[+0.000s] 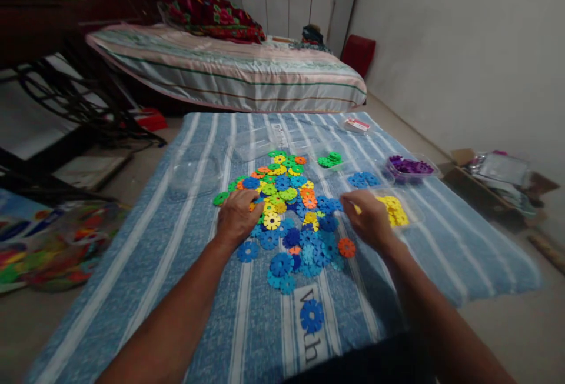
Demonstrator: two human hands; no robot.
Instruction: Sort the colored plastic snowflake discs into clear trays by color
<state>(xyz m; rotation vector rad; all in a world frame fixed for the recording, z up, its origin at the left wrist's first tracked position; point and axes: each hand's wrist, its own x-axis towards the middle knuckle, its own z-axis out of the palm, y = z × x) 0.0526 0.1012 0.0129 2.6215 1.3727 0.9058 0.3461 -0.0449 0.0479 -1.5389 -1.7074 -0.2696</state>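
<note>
A loose pile of notched, flower-shaped plastic discs (pixel 282 207) in blue, green, yellow and orange lies on a striped blue cloth. At the pile's left edge is my left hand (pixel 241 214), its fingers curled in among the discs. An orange bit shows by its fingertips, but I cannot make out what it grips. My right hand (pixel 368 214) is closed at the pile's right side, between blue discs and a clear box of yellow discs (pixel 392 211). Whatever its fingers hold is hidden. One blue disc (pixel 312 316) lies apart near the front, and an orange disc (pixel 346 247) rests below my right hand.
Clear boxes hold purple discs (pixel 409 166), blue discs (pixel 364 180) and green discs (pixel 330 160). A clear container (pixel 195 175) stands on the left. Behind the cloth (pixel 168 243) is a bed (pixel 247 78). A cardboard box (pixel 472 187) sits on the floor at right.
</note>
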